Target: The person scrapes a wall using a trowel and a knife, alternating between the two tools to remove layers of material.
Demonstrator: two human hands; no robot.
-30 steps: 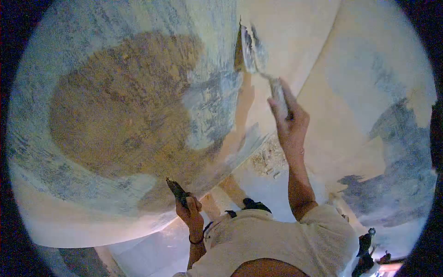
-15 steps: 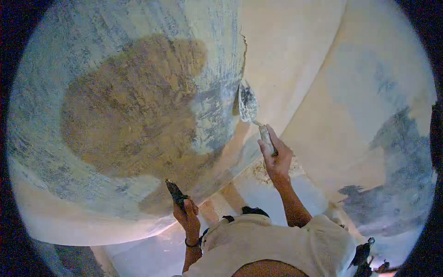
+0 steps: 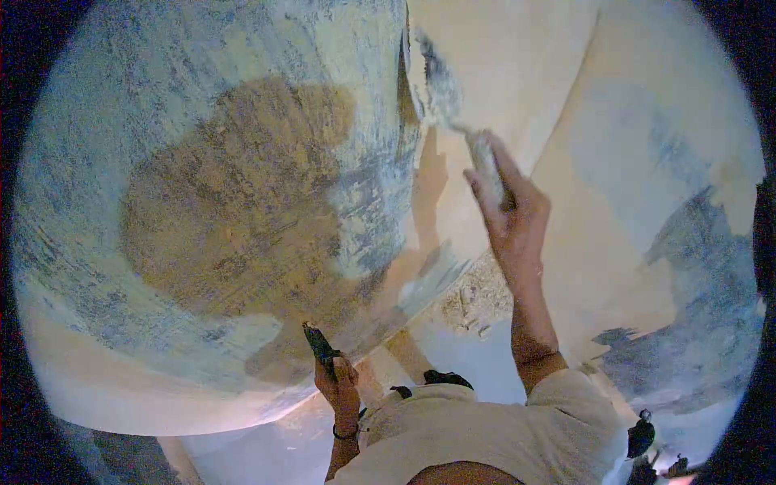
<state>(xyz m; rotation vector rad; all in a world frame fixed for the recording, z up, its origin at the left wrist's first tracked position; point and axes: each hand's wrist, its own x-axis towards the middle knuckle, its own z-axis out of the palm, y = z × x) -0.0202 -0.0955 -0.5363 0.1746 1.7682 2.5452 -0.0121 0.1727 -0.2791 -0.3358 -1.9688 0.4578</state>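
My right hand (image 3: 521,218) is closed around the pale handle of a small plaster-smeared trowel (image 3: 440,89). Its blade lies along the edge where rough blue-grey plaster (image 3: 368,206) meets a smooth cream surface (image 3: 509,73); the blade is slightly blurred. Lower down on the left, my left hand (image 3: 338,384) grips a dark, narrow tool (image 3: 322,346) with a light tip, pointing up toward the wall. What kind of tool it is, I cannot tell. A large brown shadow falls across the plaster behind it.
A second cream surface on the right carries grey-blue patches (image 3: 703,267). Crumbled plaster (image 3: 473,301) lies on the pale floor (image 3: 465,347) below my right forearm. Dark objects (image 3: 641,436) stand at the lower right.
My right hand and the trowel have moved up along the plaster edge. My left hand has shifted slightly right and down with its dark tool.
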